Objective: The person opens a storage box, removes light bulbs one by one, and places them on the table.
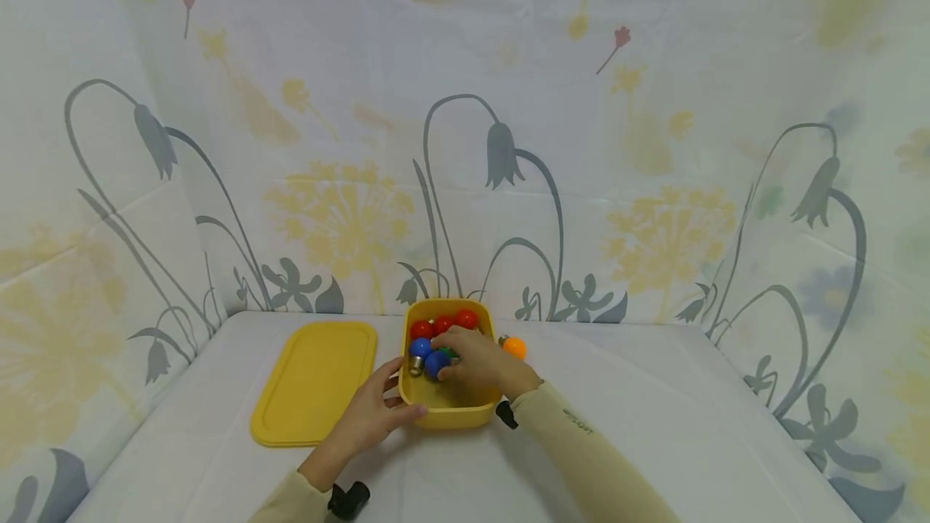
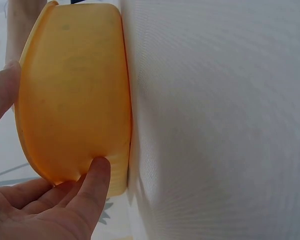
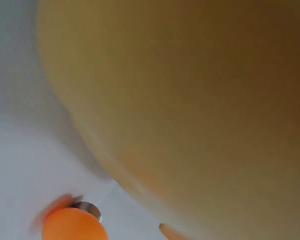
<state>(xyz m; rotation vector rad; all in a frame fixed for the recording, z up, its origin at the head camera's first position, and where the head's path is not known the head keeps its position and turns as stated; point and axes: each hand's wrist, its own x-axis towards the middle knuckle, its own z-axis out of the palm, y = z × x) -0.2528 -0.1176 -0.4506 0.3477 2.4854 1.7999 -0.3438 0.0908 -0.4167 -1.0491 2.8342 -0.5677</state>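
Note:
A yellow plastic container (image 1: pixel 454 420) stands on the table, its side wall (image 2: pixel 75 95) filling much of the left wrist view. My left hand (image 1: pixel 370 410) grips it, thumb at the near rim and fingers against the left side. Inside lie several small coloured light bulbs: red bulbs (image 1: pixel 467 319) along the far end and a blue bulb (image 1: pixel 420 348) with a metal base at the left. My right hand (image 1: pixel 475 357) reaches over the right rim and pinches another blue bulb (image 1: pixel 436 365) between thumb and fingers. A green bulb (image 1: pixel 446 354) is partly hidden under that hand.
An orange bulb (image 1: pixel 514 347) lies on the table just right of the container; the right wrist view shows this orange bulb (image 3: pixel 74 225) beside the container wall. A flat yellow lid (image 1: pixel 316 382) lies to the left. A patterned cloth (image 1: pixel 465 208) hangs behind the table.

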